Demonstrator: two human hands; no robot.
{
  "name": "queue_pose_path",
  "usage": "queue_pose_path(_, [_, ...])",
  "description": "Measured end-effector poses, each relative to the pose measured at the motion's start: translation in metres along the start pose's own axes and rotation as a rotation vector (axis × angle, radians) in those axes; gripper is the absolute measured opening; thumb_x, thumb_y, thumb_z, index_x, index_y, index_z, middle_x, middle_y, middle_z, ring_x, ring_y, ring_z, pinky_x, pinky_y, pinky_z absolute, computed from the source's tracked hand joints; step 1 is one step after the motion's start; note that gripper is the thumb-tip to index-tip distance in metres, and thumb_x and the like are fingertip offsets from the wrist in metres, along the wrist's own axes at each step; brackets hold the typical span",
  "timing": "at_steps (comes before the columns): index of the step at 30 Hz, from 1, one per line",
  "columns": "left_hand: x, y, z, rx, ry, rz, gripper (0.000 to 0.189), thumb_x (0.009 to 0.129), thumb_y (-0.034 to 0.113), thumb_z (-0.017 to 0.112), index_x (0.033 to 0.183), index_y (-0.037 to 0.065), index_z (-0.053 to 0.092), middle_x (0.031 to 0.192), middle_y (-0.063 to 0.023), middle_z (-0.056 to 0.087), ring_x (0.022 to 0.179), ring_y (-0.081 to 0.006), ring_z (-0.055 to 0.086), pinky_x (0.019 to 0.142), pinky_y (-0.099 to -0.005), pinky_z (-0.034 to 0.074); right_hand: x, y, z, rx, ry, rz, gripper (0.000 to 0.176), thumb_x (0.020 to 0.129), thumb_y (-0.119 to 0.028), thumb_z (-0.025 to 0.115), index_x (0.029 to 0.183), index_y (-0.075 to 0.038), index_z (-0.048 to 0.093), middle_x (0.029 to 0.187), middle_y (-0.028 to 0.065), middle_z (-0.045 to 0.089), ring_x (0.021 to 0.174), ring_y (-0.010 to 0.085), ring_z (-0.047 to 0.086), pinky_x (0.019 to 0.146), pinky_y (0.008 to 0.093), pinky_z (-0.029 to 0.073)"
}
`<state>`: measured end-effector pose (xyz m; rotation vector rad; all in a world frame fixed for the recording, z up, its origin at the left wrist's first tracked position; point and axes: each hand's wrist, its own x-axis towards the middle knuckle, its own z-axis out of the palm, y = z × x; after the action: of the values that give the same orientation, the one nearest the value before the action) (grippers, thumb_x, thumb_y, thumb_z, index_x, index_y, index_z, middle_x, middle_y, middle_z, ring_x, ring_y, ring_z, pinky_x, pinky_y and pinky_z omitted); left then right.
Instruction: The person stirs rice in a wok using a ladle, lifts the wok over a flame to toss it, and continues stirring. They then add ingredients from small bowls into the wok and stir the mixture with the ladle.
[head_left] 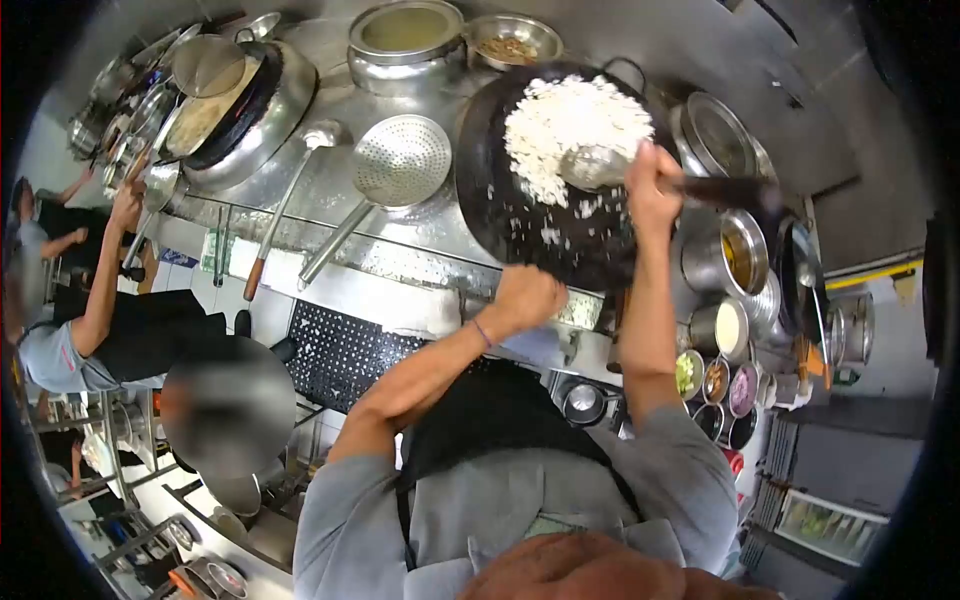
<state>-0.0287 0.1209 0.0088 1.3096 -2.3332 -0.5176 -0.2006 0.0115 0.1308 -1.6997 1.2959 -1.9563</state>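
Observation:
My right hand (655, 190) is wrapped round the handle of a ladle (593, 167). The ladle's metal bowl rests against a mound of white rice (575, 115) in a large black wok (490, 190). Loose grains lie scattered over the wok's near side. At the wok's near rim, my left hand (530, 300) is closed in a fist, gripping the wok's edge; the exact part under the fingers is hidden.
Left of the wok lie a perforated strainer (402, 160) and a long-handled ladle (270, 235). Behind stands a metal pot (405, 50) beside a bowl of brown food (515, 42). Rightward are a pot of yellow liquid (740, 255) and ingredient tins (742, 390). A co-worker (80, 345) stands left.

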Motion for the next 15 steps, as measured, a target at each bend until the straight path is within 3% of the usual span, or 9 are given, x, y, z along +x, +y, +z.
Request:
queue_pose_path(1, [-0.01,0.008,-0.015,-0.113,0.202,0.058,0.031,0.086,0.03,0.061,0.065,0.012,0.075,0.069,-0.0171,0.071,0.067,-0.0393,0.071,0.069,-0.0505,0.057,0.006,-0.014,-0.009,-0.007,-0.066,-0.045,0.039,0.104,-0.018,0.063,0.067,-0.011,0.051,0.062,-0.0058,0.048,0.055,0.0043,0.041,0.05,0.0244,0.03])
queue_pose_path(3, [0.01,0.006,-0.038,-0.089,0.028,0.015,0.037,0.088,0.032,0.061,0.061,0.009,0.073,0.064,-0.018,0.068,0.061,-0.0402,0.069,0.064,-0.0506,0.057,0.015,-0.025,-0.017,0.069,0.025,0.121,0.04,0.104,-0.019,0.064,0.067,-0.013,0.049,0.059,-0.005,0.046,0.052,0.0054,0.041,0.048,0.0244,0.029])
queue_pose_path(4, [0.026,-0.004,-0.036,-0.097,0.113,0.015,0.037,0.088,0.032,0.061,0.061,0.009,0.073,0.063,-0.0178,0.068,0.061,-0.0398,0.068,0.063,-0.0503,0.057,0.022,-0.038,-0.011,0.106,0.134,0.146,0.041,0.104,-0.02,0.064,0.067,-0.013,0.048,0.058,-0.0047,0.046,0.048,0.0054,0.038,0.045,0.0246,0.027])
queue_pose_path(5, [0.044,-0.013,-0.029,-0.106,0.203,0.03,0.038,0.088,0.032,0.061,0.06,0.009,0.073,0.063,-0.0176,0.067,0.06,-0.0395,0.068,0.062,-0.05,0.056,0.025,-0.053,-0.006,0.1,0.201,0.038,0.042,0.104,-0.019,0.063,0.067,-0.012,0.046,0.056,-0.0039,0.042,0.045,0.0058,0.034,0.042,0.0249,0.024])
queue_pose_path(7, [0.069,-0.02,-0.017,-0.087,0.228,0.057,0.038,0.089,0.032,0.061,0.061,0.009,0.072,0.065,-0.0161,0.069,0.062,-0.0374,0.069,0.063,-0.0487,0.056,0.029,-0.058,-0.023,0.175,0.138,-0.083,0.043,0.105,-0.021,0.061,0.067,-0.006,0.049,0.059,-0.0011,0.05,0.05,0.0068,0.042,0.046,0.0254,0.032])
queue_pose_path(9, [0.083,-0.024,-0.009,-0.073,0.254,0.081,0.039,0.09,0.03,0.061,0.06,0.009,0.072,0.067,-0.0156,0.07,0.063,-0.0368,0.069,0.064,-0.0492,0.056,0.032,-0.049,-0.021,0.274,0.15,-0.143,0.043,0.105,-0.019,0.06,0.066,-0.005,0.048,0.059,0.0001,0.049,0.051,0.0076,0.043,0.046,0.0264,0.033])
queue_pose_path(11, [0.076,-0.027,-0.007,-0.089,0.255,0.133,0.038,0.096,0.033,0.061,0.068,0.009,0.071,0.076,-0.0129,0.071,0.077,-0.0338,0.069,0.076,-0.0478,0.053,0.036,-0.012,-0.01,0.345,0.156,-0.16,0.041,0.104,-0.018,0.06,0.066,-0.005,0.05,0.059,-0.0003,0.047,0.052,0.0084,0.042,0.048,0.0275,0.034])
queue_pose_path(13, [0.067,-0.031,-0.008,-0.154,0.322,0.193,0.037,0.098,0.035,0.06,0.073,0.008,0.07,0.081,-0.0116,0.069,0.086,-0.0325,0.066,0.082,-0.047,0.05,0.043,0.073,0.01,0.19,0.163,0.04,0.037,0.104,-0.018,0.061,0.069,-0.005,0.055,0.061,-0.0016,0.051,0.054,0.008,0.044,0.05,0.0267,0.035])
queue_pose_path(15, [0.063,-0.027,-0.006,-0.19,0.269,0.168,0.036,0.1,0.038,0.06,0.081,0.008,0.068,0.087,-0.0106,0.067,0.094,-0.0316,0.063,0.087,-0.0451,0.046,0.061,0.121,0.025,0.166,0.024,0.13,0.037,0.104,-0.023,0.063,0.07,-0.012,0.053,0.06,-0.0035,0.047,0.05,0.0075,0.043,0.048,0.0253,0.037])
